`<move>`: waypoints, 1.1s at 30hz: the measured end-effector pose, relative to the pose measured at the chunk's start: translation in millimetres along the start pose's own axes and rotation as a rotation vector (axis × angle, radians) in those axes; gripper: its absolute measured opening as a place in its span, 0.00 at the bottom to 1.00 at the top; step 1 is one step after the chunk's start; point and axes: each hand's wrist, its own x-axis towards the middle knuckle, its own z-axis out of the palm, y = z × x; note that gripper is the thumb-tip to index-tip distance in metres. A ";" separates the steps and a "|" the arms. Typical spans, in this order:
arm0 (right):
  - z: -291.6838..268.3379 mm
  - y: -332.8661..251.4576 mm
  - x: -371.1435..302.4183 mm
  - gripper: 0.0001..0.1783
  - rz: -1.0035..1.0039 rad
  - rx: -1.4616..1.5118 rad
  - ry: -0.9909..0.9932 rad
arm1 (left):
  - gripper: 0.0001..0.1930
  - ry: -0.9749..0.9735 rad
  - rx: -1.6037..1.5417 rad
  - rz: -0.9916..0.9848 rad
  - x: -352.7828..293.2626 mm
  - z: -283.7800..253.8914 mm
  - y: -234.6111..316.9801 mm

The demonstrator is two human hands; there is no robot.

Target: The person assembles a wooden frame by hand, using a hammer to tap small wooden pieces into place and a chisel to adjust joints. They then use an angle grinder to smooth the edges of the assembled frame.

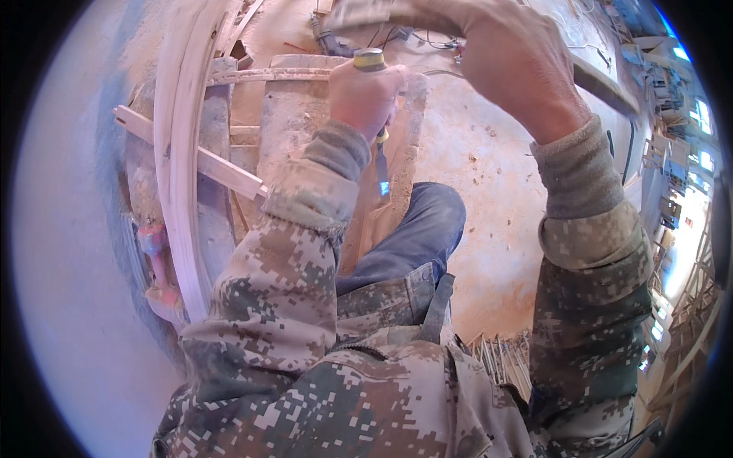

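In the head view, the left hand (363,98) has a tight grip on a chisel (382,168) — the yellow top pokes up and the blade points down, near the bent knee (439,208). I can't tell if the tip touches anything. The right hand (513,65) is up and to the right, its grip curled round a blurry brown stick (408,14). Long strips (179,153) lie across a short strip (229,174) — both left of the chisel.
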 end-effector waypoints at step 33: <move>26.5 -68.3 -241.2 0.18 1.030 1.441 0.122 | 0.10 -0.328 -0.083 0.230 -102.1 -44.2 20.8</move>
